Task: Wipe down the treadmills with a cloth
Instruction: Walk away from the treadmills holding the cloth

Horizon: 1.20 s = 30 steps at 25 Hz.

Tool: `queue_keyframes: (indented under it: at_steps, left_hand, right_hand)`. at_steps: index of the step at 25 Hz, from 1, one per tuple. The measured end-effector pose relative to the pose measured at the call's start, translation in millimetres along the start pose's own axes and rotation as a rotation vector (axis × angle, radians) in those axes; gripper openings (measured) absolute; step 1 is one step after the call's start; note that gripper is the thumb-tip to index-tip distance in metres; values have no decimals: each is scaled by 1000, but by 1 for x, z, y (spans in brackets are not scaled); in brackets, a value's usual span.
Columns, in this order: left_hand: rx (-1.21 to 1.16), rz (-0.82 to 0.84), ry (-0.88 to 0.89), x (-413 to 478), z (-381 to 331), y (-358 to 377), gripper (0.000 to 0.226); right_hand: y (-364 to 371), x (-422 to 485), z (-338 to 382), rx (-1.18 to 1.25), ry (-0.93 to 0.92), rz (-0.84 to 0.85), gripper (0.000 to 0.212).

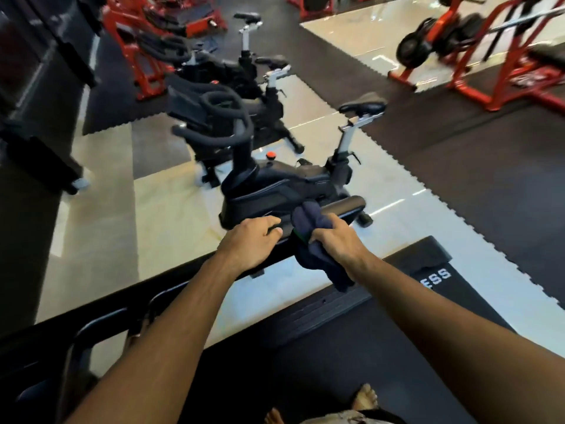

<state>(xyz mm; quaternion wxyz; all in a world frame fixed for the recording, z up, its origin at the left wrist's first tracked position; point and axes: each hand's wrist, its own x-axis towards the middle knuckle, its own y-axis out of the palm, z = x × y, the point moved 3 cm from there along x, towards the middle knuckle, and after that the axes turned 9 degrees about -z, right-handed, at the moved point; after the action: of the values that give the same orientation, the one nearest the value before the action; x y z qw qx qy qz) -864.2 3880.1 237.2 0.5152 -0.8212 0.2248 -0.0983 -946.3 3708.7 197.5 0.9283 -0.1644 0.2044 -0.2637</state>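
At centre frame my right hand (pixel 334 240) gripped the dark cloth (pixel 315 237), fingers curled, bunched over the treadmill handrail (pixel 342 206). My left hand (pixel 253 240) curled round the rail beside it. The cloth looked soft, light and limp; best held bunched in the palm.

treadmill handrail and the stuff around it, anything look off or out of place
Nothing stands out. The right hand grips a dark cloth on the handrail, the left hand holds the rail, and the exercise bikes stand upright.

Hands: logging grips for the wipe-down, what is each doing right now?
Left hand: curled over the treadmill handrail, gripping it.
Right hand: gripping the dark cloth on the same handrail.
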Motion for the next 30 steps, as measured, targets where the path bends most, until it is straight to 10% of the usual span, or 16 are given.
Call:
queue_keyframes:
  at_steps: [19, 30]
  left_hand:
    - [28, 405, 761, 217, -503, 233, 41]
    - [177, 518, 1145, 324, -803, 347, 44]
  right_hand:
    - [-505, 105, -160, -505, 345, -744, 32]
    - [-745, 177, -238, -379, 545, -1037, 39]
